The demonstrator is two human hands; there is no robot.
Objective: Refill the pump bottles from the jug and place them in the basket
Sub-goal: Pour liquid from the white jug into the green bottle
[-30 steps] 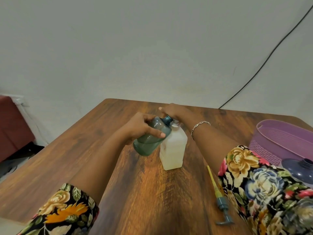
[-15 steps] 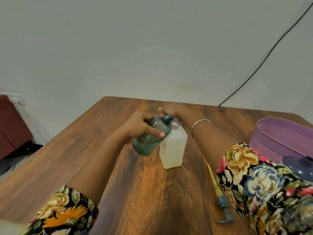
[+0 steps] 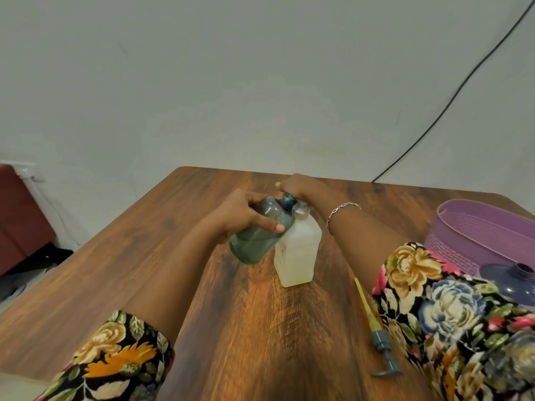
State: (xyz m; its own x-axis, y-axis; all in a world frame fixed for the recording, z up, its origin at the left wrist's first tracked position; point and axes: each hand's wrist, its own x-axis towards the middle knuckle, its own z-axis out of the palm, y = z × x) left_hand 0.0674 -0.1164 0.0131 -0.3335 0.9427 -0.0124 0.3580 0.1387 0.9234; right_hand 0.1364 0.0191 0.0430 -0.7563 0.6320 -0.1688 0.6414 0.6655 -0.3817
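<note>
My left hand (image 3: 241, 214) grips a teal see-through bottle (image 3: 260, 231), tilted so its open neck leans against the top of a white translucent jug (image 3: 298, 250). The jug stands upright on the wooden table (image 3: 202, 314). My right hand (image 3: 298, 186) is curled over the jug's neck, behind the bottle's mouth. A teal pump head with a yellow tube (image 3: 376, 334) lies on the table at the right. A purple basket (image 3: 477, 235) stands at the far right.
A dark blue bottle (image 3: 515, 285) with an open neck sits in front of the basket, partly hidden by my right sleeve. A black cable (image 3: 451, 99) runs down the wall. A red seat (image 3: 20, 215) stands left of the table.
Both hands, the bottle and the jug hold nearly the same pose. The view has shifted slightly.
</note>
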